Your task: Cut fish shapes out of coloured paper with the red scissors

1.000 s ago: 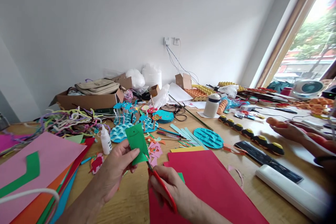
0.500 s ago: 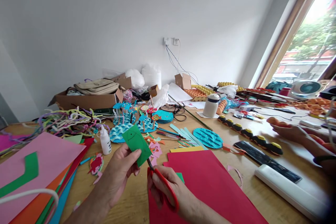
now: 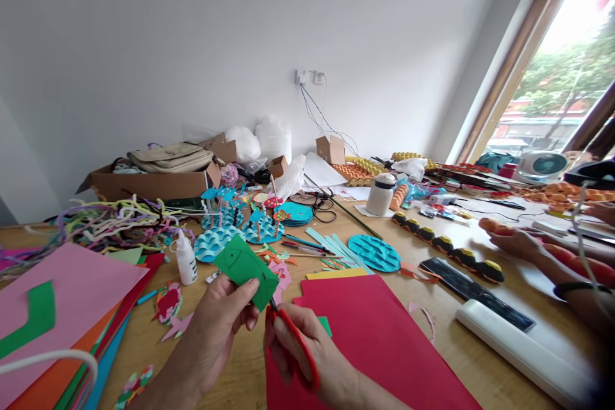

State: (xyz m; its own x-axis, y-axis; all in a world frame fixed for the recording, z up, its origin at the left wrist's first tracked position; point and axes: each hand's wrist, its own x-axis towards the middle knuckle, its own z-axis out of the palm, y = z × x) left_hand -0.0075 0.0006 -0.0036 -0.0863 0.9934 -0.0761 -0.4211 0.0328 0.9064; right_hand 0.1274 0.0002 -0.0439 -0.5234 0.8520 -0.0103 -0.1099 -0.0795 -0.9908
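Observation:
Pinched between the thumb and fingers of my left hand (image 3: 223, 314) is a piece of green paper (image 3: 240, 264) with a fish outline drawn on it. My right hand (image 3: 307, 339) grips red-handled scissors (image 3: 300, 339), whose dark blades meet the lower right edge of the green paper. Part of the blades is hidden behind the paper. Beneath my right hand lies a red sheet (image 3: 355, 327), with a small green scrap (image 3: 325, 325) on it. A white glue bottle (image 3: 186, 259) stands left of the green paper.
Coloured sheets (image 3: 72, 295) are stacked at left, under a white cable (image 3: 57, 353). Blue wavy-based models (image 3: 218, 243) stand behind my hands. A power strip (image 3: 509, 339) lies at right, near a black-and-yellow egg-carton strip (image 3: 446, 245). Another person's hand (image 3: 516, 243) holds red-orange pieces.
The view has shifted slightly to the right. The green paper is tilted more, and the scissors are still at its lower edge. Both hands keep their grips.

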